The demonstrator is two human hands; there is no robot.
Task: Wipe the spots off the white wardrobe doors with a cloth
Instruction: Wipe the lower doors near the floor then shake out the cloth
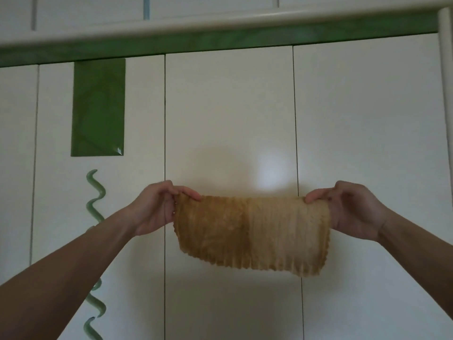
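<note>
My left hand (157, 207) and right hand (350, 209) each pinch 1 top corner of the ribbed tan cloth (252, 231), stretched flat in the air before the middle glossy white wardrobe door (228, 119). I see no spots from here, so I might wipe the wrong patch. A loose pinch could drop the cloth.

wavy green handle (94, 192): middle hidden behind the left forearm, lower end cut by bottom edge | cloth (252, 231): covers the lower middle wardrobe door (228, 119), its top corners hiding part of left hand (157, 209) and right hand (355, 212) | forearms: cut at lower corners
</note>
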